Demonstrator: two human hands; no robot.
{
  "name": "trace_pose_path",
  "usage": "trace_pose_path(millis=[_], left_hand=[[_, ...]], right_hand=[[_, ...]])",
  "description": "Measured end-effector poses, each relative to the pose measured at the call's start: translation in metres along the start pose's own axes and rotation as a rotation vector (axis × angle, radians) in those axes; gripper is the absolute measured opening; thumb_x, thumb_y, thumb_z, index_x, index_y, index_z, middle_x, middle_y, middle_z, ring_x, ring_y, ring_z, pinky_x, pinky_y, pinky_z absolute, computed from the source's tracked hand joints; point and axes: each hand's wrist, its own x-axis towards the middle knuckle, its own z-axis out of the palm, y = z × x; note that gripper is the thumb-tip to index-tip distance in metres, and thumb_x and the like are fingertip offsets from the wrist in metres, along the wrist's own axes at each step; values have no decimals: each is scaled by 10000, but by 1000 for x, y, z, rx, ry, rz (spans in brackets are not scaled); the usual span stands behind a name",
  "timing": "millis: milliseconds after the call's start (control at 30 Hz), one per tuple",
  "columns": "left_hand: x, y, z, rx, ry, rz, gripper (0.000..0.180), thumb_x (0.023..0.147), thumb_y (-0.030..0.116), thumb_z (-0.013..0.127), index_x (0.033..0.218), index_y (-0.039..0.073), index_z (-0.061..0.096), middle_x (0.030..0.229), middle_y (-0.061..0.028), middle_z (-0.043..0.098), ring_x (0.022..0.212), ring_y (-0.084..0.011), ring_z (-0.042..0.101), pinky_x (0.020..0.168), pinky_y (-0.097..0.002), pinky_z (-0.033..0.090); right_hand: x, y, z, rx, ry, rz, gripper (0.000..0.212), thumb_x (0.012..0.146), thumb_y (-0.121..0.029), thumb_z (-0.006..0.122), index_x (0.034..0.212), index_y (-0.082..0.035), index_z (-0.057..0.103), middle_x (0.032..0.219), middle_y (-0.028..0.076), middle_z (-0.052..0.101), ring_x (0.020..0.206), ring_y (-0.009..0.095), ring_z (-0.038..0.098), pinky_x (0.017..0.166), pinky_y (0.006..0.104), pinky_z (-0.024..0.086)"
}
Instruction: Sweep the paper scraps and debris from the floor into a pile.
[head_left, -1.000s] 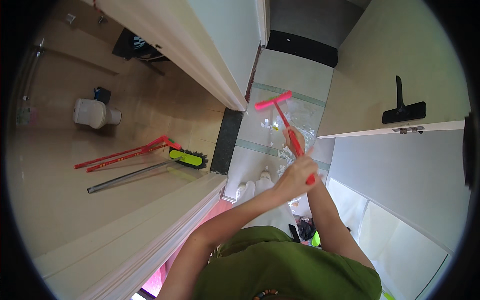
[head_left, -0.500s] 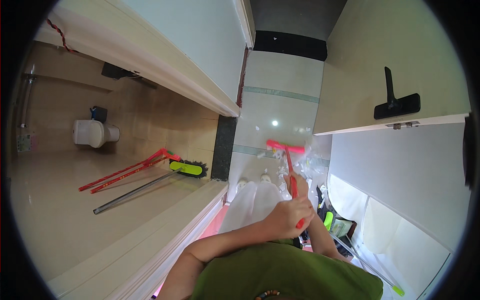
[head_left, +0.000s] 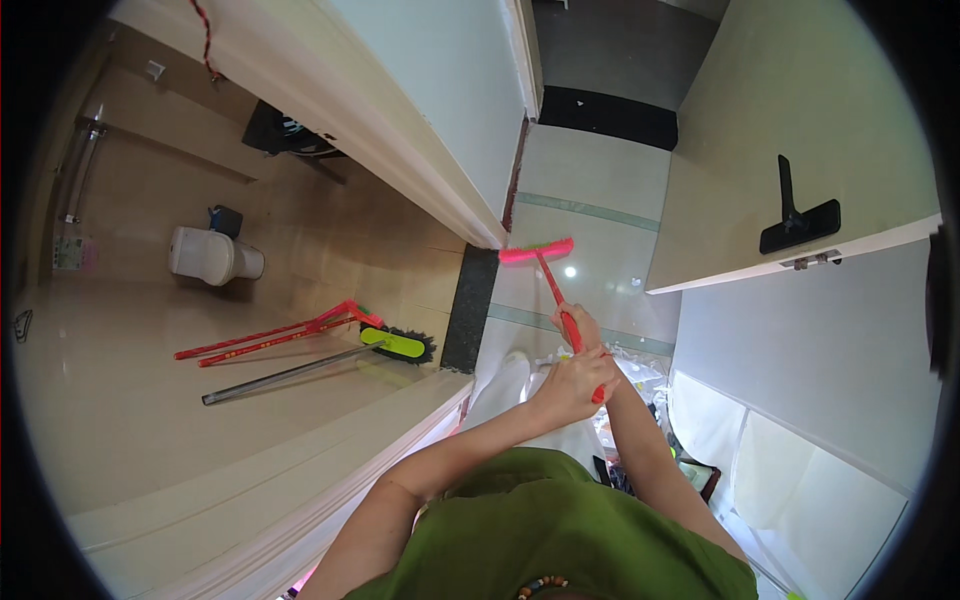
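Note:
Both of my hands grip a broom (head_left: pixel 556 290) with a red handle and a pink head. My left hand (head_left: pixel 572 388) is closed round the top end of the handle, close to my body. Farther down, my right hand (head_left: pixel 582 330) wraps the same handle. The broom's head lies on or just over the pale tiled floor (head_left: pixel 600 222), beside the door frame on the left. Scattered white scraps (head_left: pixel 640 372) lie on the floor near my right forearm, partly hidden by it.
Left, through a doorway with a dark sill (head_left: pixel 468 310), are a toilet (head_left: pixel 205 255), two red-handled tools (head_left: pixel 290 335) and a green-headed brush (head_left: pixel 393 344). An open door (head_left: pixel 780 120) with a black handle stands right. A dark threshold strip (head_left: pixel 608 115) crosses the floor ahead.
The broom's head has swung forward and left, away from the scraps toward the door frame. My hands have moved forward with the handle, and the view has shifted.

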Motion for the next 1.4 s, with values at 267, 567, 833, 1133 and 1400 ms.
trace_pose_path(millis=[267,567,833,1133,1400], left_hand=[[-35,45,-39,-178,-221,-80,175,882,121,666,749,18,618,777,-174,656,830,-370,675,909,-436,559],[-10,49,-35,-162,-349,192,191,856,94,684,718,24,572,725,-150,618,934,-381,668,905,-467,550],[34,-29,58,-38,-412,325,212,868,124,674,703,44,567,743,-123,619,972,-361,663,808,-438,560],[-28,48,20,-311,-748,357,223,872,186,710,755,81,553,874,-118,634,895,-342,657,763,-424,539],[69,48,6,-505,-954,401,439,852,213,767,1222,56,591,1187,-122,647,1100,-286,634,958,-375,492]], right_hand=[[-105,-5,-13,-132,-203,239,233,840,-332,712,858,-111,639,786,137,679,791,349,671,676,468,498],[-68,-8,-31,-125,214,225,225,867,-313,706,899,-102,634,815,163,662,794,376,653,662,457,501],[-30,89,-39,26,336,362,247,871,-301,730,938,-88,626,858,156,650,829,364,644,731,440,503],[-189,14,-21,-46,380,657,271,900,-361,694,897,-95,646,753,159,664,763,384,666,665,459,502],[-266,-30,-36,-157,865,366,255,909,-342,685,911,-88,663,732,173,662,703,361,673,653,419,507]])
